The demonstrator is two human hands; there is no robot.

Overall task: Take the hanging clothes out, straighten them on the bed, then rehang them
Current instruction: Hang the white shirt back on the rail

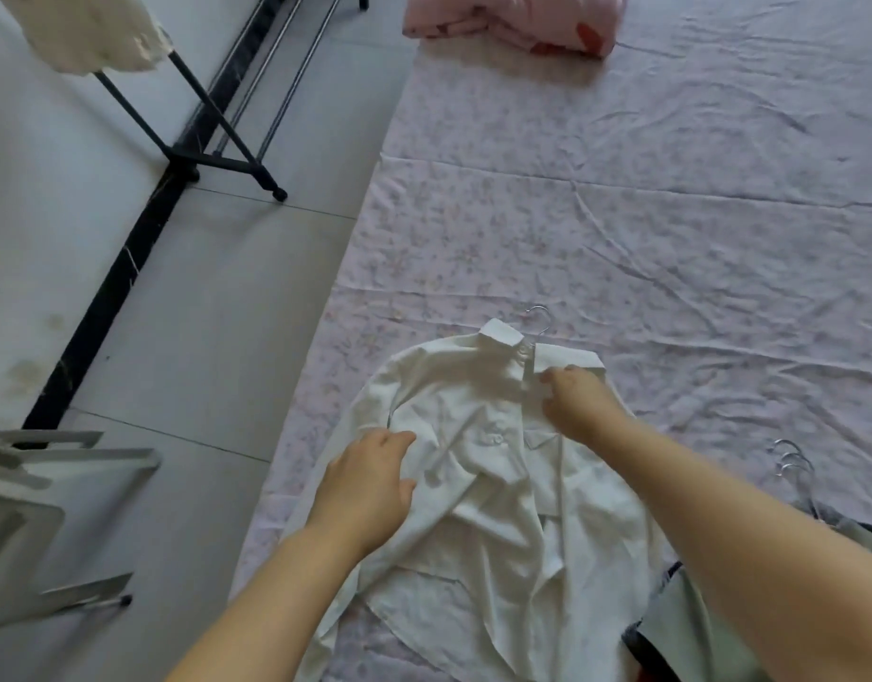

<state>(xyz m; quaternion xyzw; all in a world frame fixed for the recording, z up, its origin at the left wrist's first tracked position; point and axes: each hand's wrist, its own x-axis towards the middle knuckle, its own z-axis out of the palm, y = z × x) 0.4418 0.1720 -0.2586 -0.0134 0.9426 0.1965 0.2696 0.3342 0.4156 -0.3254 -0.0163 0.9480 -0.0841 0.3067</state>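
Head view, we log: white shirt (493, 534) on bed (670, 214); left hand (367, 487) flat on it, right hand (579, 406) pinching by collar (569, 357).

Bedroom: bed (670, 214), clothes rack (217, 125)

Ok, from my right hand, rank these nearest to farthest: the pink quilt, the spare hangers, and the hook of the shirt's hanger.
1. The hook: just beyond the right hand, past the collar of the shirt.
2. The spare hangers: off to the right on the bed.
3. The pink quilt: at the bed's far end.
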